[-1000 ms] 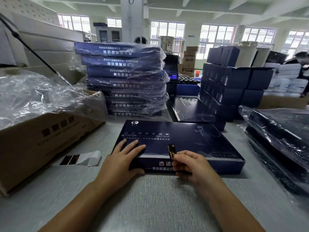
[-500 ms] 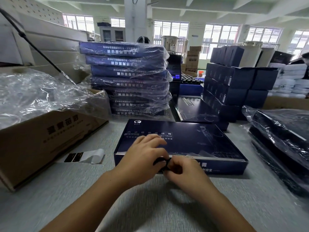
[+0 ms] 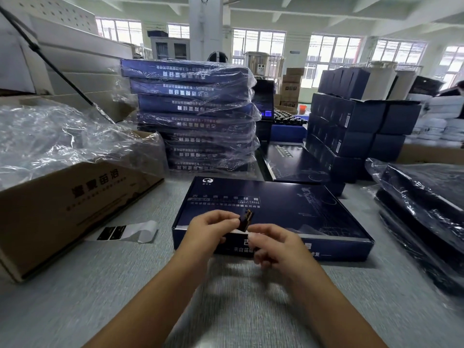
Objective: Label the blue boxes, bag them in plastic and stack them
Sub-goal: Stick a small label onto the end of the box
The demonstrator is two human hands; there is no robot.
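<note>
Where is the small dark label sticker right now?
Head view, centre: the label is pinched between the left hand and right hand, lifted above the near edge of the unbagged blue box, in front of the bagged stack.

You are looking at a small label point(image 3: 246, 219) that is showing black with gold marks. The box point(image 3: 288, 212) lying before you is showing deep navy blue, carrying white lettering, a white round logo and a faint pale line drawing. The stacked boxes point(image 3: 190, 106) behind are wearing the same navy with white print under glossy clear plastic point(image 3: 252, 114). The table point(image 3: 100, 285) is showing grey with fine flecks. The carton point(image 3: 50, 217) is showing brown card with dark print, and the backing strip point(image 3: 141, 229) white with black labels.
</note>
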